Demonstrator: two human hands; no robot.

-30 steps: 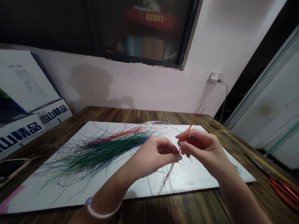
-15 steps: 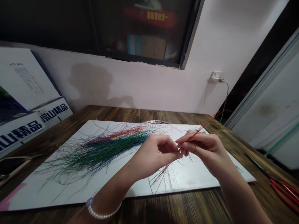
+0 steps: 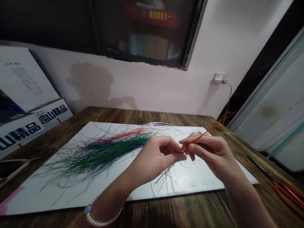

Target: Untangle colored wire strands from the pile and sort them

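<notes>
My left hand (image 3: 158,155) is closed in a pinch, thumb against forefinger, on a small bunch of thin red-orange wires (image 3: 209,129). My right hand (image 3: 212,151) meets it at the fingertips and pinches the same bunch. One end of the bunch sticks out up and to the right past my right hand. Below my left hand, dark reddish strands (image 3: 164,175) fan out over the white board (image 3: 199,182). The exact crossing point between the fingertips is hidden. Left of my hands, a large pile of green and blue wires (image 3: 106,155) lies with red ones (image 3: 123,136) behind it.
The board rests on a dark wooden table (image 3: 187,209). Red-handled scissors (image 3: 287,193) lie at the right edge. Printed white boxes (image 3: 47,117) stand at the left. A round clear rim (image 3: 158,123) shows behind the board, and a plugged socket (image 3: 218,78) is on the wall.
The free end of the red-orange bunch has swung slightly right and outward. My right-hand fingers have shifted a little around the bunch; my left hand stays nearly in place.
</notes>
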